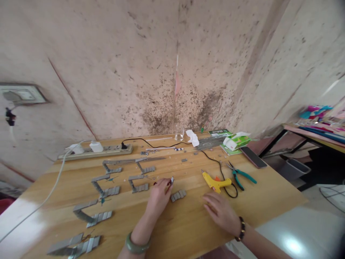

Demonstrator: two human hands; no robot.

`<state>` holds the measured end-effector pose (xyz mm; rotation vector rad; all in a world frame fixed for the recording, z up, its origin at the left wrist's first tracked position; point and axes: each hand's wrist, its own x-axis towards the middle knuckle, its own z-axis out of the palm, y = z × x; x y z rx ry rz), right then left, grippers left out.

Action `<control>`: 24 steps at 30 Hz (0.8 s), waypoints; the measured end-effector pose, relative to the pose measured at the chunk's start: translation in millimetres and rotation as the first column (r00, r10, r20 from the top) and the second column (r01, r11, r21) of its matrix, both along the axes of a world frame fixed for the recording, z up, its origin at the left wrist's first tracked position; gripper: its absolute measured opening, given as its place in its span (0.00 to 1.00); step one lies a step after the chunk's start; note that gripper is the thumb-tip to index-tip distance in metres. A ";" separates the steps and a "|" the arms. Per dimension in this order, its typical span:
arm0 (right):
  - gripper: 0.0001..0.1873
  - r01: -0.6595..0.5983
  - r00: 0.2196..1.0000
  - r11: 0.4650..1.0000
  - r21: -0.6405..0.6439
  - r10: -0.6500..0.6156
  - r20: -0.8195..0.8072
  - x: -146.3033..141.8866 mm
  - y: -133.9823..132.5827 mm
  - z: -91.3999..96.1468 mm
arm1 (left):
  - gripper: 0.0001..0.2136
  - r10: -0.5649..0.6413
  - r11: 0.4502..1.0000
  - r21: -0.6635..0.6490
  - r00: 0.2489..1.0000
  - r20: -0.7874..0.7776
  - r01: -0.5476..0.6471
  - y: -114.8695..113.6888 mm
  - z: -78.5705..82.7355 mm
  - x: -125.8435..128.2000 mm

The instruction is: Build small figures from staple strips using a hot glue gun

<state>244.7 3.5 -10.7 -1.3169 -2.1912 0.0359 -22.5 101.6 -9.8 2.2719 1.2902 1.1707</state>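
From the head view, the left hand (161,192) works over the middle of the bench (185,230), fingers pinched narrow on a small dark-red and whitish piece (172,180) too blurred to name. Just beside it, toward the right edge, a grey slatted strip (178,195) lies flat; a careless turn of the wrist could knock it askew. The right hand (219,210) is loosely spread near the front edge, with nothing visible in it, just in front of the yellow glue gun (217,181). The gun lies on its side, nozzle toward the back edge; whether it is hot cannot be told, but if it is, fingers reaching past the handle could be burned. Its black cord (234,192) loops beside the teal-handled pliers (239,176), so lifting either in haste might snag the loop and drag the gun. Bent grey stands (93,214) are ranged from the back edge down to the front left corner; they look light, and a leftward sweep of the left forearm could topple the nearest.
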 end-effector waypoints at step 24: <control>0.10 0.268 0.963 0.960 -0.088 -0.262 0.068 55.0 -6.1 1.6 | 0.09 -0.021 0.999 0.030 1.000 -0.011 0.021 6.0 -3.9 -0.8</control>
